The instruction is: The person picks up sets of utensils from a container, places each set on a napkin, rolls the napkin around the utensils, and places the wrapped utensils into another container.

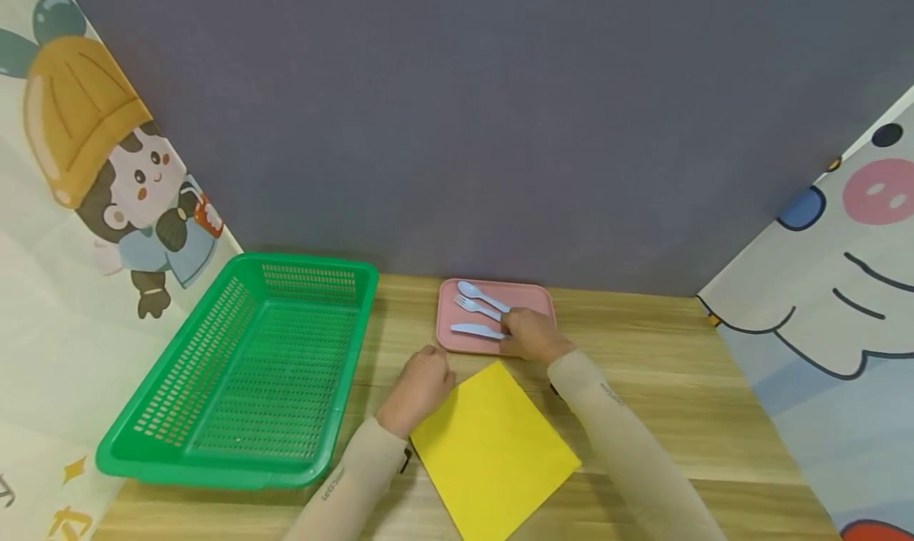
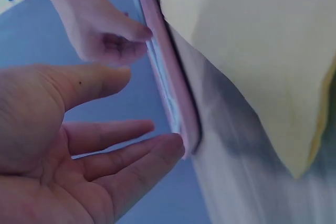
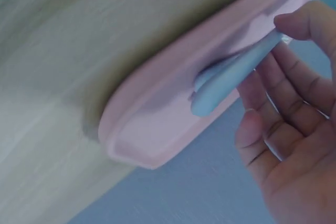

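A pink tray (image 1: 444, 319) holds a light-blue plastic spoon (image 1: 470, 290), fork (image 1: 471, 306) and knife (image 1: 474, 331), their handles running toward my right hand (image 1: 531, 335). That hand, over the tray's right half, pinches a light-blue cutlery handle (image 3: 236, 80) between thumb and fingers; I cannot tell which piece it belongs to. Another handle shows just beneath it in the right wrist view. My left hand (image 1: 421, 386) is by the tray's front left corner, fingers extended and thumb apart, holding nothing. In the left wrist view a fingertip (image 2: 170, 145) overlaps the tray's end.
A yellow square sheet (image 1: 496, 454) lies on the wooden table (image 1: 678, 414) in front of the tray, between my forearms. On the left stands a green plastic basket (image 1: 350, 366) with perforated sides. A grey panel (image 1: 464, 128) rises behind the table, and printed cartoon panels flank both sides.
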{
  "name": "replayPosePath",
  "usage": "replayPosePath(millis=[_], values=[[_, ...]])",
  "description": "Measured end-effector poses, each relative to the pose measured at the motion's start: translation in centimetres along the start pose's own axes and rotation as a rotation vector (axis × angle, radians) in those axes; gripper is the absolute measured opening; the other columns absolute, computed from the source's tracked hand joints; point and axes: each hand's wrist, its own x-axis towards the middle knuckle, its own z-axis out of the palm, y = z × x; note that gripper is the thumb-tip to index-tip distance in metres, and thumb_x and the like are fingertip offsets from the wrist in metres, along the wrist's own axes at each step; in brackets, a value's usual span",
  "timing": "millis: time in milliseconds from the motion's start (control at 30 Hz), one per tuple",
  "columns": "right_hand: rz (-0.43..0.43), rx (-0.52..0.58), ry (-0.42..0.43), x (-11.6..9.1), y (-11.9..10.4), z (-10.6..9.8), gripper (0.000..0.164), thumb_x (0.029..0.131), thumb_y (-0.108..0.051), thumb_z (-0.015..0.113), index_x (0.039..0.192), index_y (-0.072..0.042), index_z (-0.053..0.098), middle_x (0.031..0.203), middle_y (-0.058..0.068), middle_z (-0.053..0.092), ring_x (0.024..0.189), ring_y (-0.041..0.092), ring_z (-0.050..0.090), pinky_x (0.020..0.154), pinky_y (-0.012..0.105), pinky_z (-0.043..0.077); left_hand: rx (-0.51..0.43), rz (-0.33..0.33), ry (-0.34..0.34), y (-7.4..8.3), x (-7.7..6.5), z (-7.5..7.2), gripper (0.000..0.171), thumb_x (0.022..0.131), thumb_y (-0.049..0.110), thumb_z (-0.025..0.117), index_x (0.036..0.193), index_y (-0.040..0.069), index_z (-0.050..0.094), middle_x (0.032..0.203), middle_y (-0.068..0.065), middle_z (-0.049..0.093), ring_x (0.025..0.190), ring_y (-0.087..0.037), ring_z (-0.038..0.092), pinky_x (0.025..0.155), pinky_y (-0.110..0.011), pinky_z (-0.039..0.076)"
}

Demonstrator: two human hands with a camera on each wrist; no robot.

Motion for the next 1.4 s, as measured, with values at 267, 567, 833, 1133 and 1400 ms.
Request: replayPosePath(millis=[267, 567, 833, 1133, 1400], values=[[-0.047, -0.025, 0.056, -2.4, -0.8, -1.2, 0.014, 0.084, -0.020, 0.076, 0.084, -0.012, 0.065, 0.080, -0.003, 0.058, 0.069, 0.012, 0.053, 0.061, 0.031, 0.050, 0.111, 0.142, -0.076, 1.6, -4.6, -0.3, 0.024, 0.088, 0.014, 0.077, 0.103, -0.002, 0.069, 0.101, -0.013, 0.065, 0.092, -0.028, 0.063, 0.079, -0.036, 0.056], [-0.079, -0.031, 0.147, -6.1, -2.4, -1.7, 0.023, 0.085, -0.025, 0.079, 0.079, -0.012, 0.061, 0.073, -0.005, 0.052, 0.061, 0.009, 0.046, 0.054, 0.027, 0.044, 0.168, 0.153, -0.197, 2.2, -8.0, 0.7, 0.024, 0.080, 0.020, 0.083, 0.091, 0.005, 0.067, 0.095, -0.006, 0.058, 0.089, -0.024, 0.058, 0.067, -0.034, 0.055], [-0.093, 0.046, 0.114, -8.9, -3.9, -1.6, 0.014, 0.083, -0.009, 0.070, 0.081, -0.011, 0.056, 0.071, -0.006, 0.046, 0.059, 0.008, 0.041, 0.051, 0.023, 0.039, 0.272, 0.175, -0.214, 2.2, -9.9, 1.5, 0.042, 0.078, 0.035, 0.086, 0.098, 0.004, 0.065, 0.108, -0.013, 0.058, 0.097, -0.027, 0.056, 0.075, -0.032, 0.056], [-0.036, 0.129, 0.146, -10.8, -5.3, -0.2, 0.013, 0.083, -0.003, 0.070, 0.089, -0.007, 0.059, 0.076, -0.005, 0.048, 0.065, 0.009, 0.041, 0.057, 0.024, 0.041, 0.271, 0.117, -0.255, 3.1, -10.8, 1.9, 0.050, 0.081, 0.038, 0.084, 0.106, -0.001, 0.066, 0.113, -0.017, 0.058, 0.101, -0.030, 0.056, 0.072, -0.032, 0.057], [0.102, 0.198, 0.146, -11.4, -7.8, 1.1, 0.014, 0.083, -0.005, 0.073, 0.093, -0.002, 0.064, 0.075, -0.002, 0.052, 0.062, 0.009, 0.045, 0.052, 0.023, 0.044, 0.276, 0.096, -0.270, 3.6, -11.3, 2.0, 0.053, 0.082, 0.038, 0.083, 0.109, -0.003, 0.064, 0.119, -0.021, 0.057, 0.107, -0.033, 0.055, 0.077, -0.034, 0.057]])
